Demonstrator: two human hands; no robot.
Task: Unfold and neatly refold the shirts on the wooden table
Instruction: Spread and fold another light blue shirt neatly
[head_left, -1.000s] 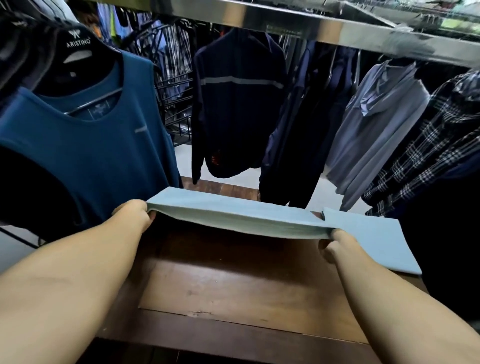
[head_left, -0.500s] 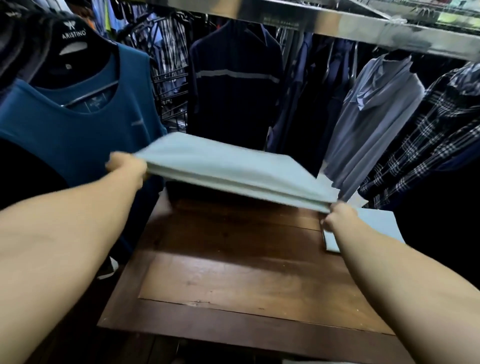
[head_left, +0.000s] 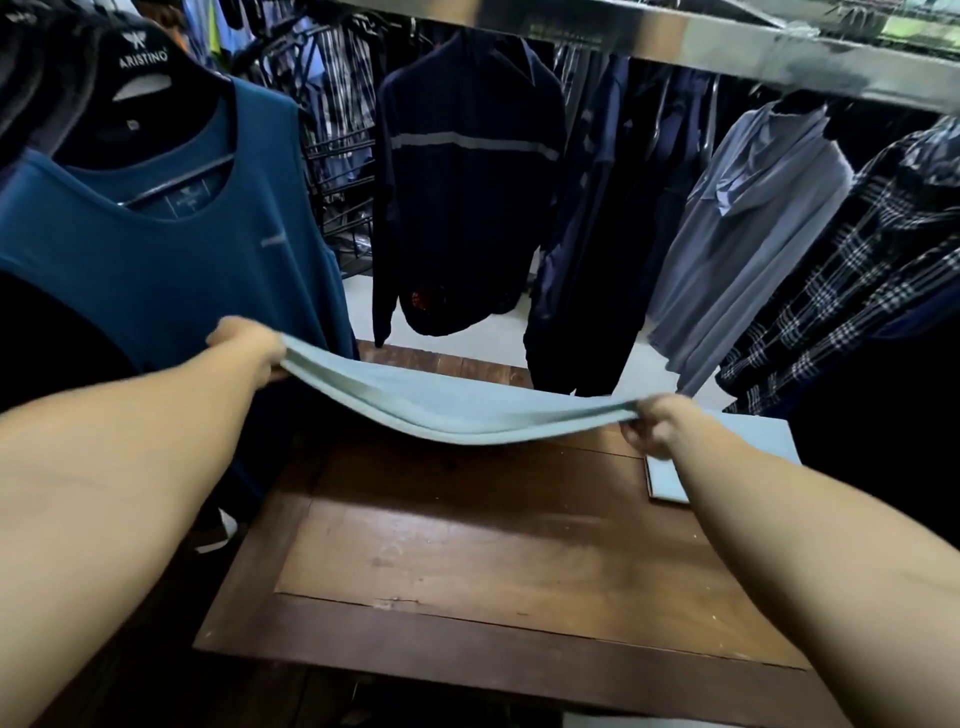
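The pale blue shirt (head_left: 457, 410) hangs in the air above the far half of the wooden table (head_left: 467, 561), stretched between both hands and sagging in the middle, its folded layers showing along the near edge. No print or label can be read on it. The left hand (head_left: 249, 353) grips the left end, raised higher, with the arm reaching out long from the lower left. The right hand (head_left: 657, 426) pinches the right end lower down, knuckles toward the camera and fingers curled under the cloth. Just behind that right hand a second pale blue folded shirt (head_left: 763, 434) lies flat on the table's far right corner.

Up at the top left, a black hanger (head_left: 143, 57) carries a white logo and the word "ARISTINO". On it hangs a teal sleeveless top (head_left: 171, 270) with a small printed neck label, too small to read. Beyond the table hang a navy jacket (head_left: 467, 182) with a grey chest stripe, a grey hooded top (head_left: 753, 223) and a plaid shirt (head_left: 857, 291), all below a metal rail (head_left: 675, 36).
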